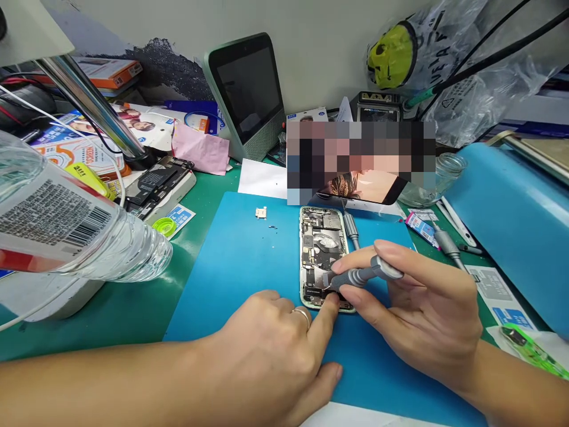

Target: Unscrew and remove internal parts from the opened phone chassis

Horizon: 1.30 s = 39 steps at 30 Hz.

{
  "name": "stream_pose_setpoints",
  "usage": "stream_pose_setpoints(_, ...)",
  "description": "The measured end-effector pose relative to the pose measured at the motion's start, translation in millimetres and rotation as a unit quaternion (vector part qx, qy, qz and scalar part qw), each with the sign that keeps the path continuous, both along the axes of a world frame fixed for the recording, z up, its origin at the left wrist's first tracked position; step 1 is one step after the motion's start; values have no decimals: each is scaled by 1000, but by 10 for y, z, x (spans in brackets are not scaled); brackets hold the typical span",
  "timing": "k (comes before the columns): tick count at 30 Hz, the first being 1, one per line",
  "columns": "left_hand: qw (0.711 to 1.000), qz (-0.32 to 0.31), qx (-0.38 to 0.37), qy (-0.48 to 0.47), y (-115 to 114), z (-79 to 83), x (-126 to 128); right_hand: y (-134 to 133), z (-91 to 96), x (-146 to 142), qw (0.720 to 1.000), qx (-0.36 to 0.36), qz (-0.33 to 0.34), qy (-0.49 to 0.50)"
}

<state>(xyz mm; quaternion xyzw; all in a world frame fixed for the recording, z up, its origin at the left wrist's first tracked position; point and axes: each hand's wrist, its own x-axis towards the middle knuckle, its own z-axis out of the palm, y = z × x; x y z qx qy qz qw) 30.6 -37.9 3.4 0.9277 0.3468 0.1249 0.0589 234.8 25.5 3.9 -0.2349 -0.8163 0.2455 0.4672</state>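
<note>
An opened phone (320,249) with its insides showing lies on a blue mat (235,267). My right hand (422,308) is closed on a grey screwdriver (362,276), whose tip rests on the phone's lower part. My left hand (271,350), a ring on one finger, lies on the mat with a fingertip pressed against the phone's bottom edge. A small metal part (261,212) and tiny screws (272,226) lie on the mat to the left of the phone.
A clear plastic bottle (66,231) lies close at the left. Behind are another opened phone (162,181), a tablet-like screen (249,95), spare screwdrivers (447,246), a glass jar (444,172), a second blue mat (511,219) and plastic bags.
</note>
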Motion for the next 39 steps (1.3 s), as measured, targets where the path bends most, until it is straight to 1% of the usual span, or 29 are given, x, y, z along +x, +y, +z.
stream_pose_setpoints(12,1000,-3,-9,9,2,13,-13,-27,34,-1,1000,-1,-12,-16)
stream_pose_setpoints(16,1000,-5,-9,7,-2,13,-8,-14,23,-1,1000,-8,5,-2)
stream_pose_setpoints(21,1000,0,-8,2,3,-10,3,-42,17,10,1000,-23,-11,0)
stream_pose_setpoints(29,1000,-1,4,-8,1,-80,17,-31,-25,4,1000,2,8,3)
stream_pose_setpoints(34,1000,2,6,-16,-10,-75,17,2,20,-7,998,40,31,-32)
stream_pose_setpoints(39,1000,4,5,-22,-8,-69,17,0,61,-21,998,48,33,-33)
